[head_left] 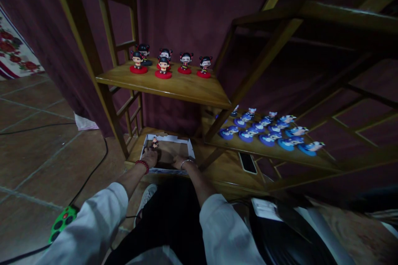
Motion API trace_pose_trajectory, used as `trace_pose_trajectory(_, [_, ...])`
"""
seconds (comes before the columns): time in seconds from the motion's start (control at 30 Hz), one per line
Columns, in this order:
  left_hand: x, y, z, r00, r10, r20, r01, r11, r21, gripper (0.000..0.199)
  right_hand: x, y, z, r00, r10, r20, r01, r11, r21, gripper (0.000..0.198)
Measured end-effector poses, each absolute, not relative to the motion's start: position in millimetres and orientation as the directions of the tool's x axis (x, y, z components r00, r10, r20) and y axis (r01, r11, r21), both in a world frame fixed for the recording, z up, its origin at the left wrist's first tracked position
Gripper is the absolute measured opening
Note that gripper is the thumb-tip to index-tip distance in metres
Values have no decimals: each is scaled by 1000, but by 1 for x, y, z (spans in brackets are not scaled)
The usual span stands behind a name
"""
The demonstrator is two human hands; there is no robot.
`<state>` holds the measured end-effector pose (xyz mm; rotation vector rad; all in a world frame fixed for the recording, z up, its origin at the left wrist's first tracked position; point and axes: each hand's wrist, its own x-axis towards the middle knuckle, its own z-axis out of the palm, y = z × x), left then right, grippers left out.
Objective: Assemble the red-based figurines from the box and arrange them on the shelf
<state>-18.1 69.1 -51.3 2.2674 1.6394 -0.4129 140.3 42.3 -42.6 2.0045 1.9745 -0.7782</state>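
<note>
Your left hand is in the shallow box on the lower shelf, just before the small figurine inside its back-left part. Your right hand reaches over the front wall. Whether either hand's fingers are clenched or released, I can't tell.

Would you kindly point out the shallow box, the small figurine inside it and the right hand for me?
Shallow box [190, 149]: head view, on a white side wall.
Small figurine [154, 143]: head view, on its body.
Right hand [179, 161]: head view, on the back of it.
</note>
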Motion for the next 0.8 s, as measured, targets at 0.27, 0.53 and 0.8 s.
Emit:
trace_pose_trajectory(0.27, [-15, 70, -48, 223, 904, -364, 974, -220, 51, 44, 120, 55, -51, -145, 854, -500, 939, -41, -342, 21])
trace_pose_trajectory(0.53, [-14, 72, -40, 164, 910, -380, 986, -145, 79, 42, 106, 69, -58, -132, 885, -446, 932, -43, -361, 20])
trace_pose_trajectory(0.8, [-13, 76, -45, 143, 893, -427, 985, -85, 151, 42, 96, 77, -73, -92, 938, -334, 909, -57, -412, 26])
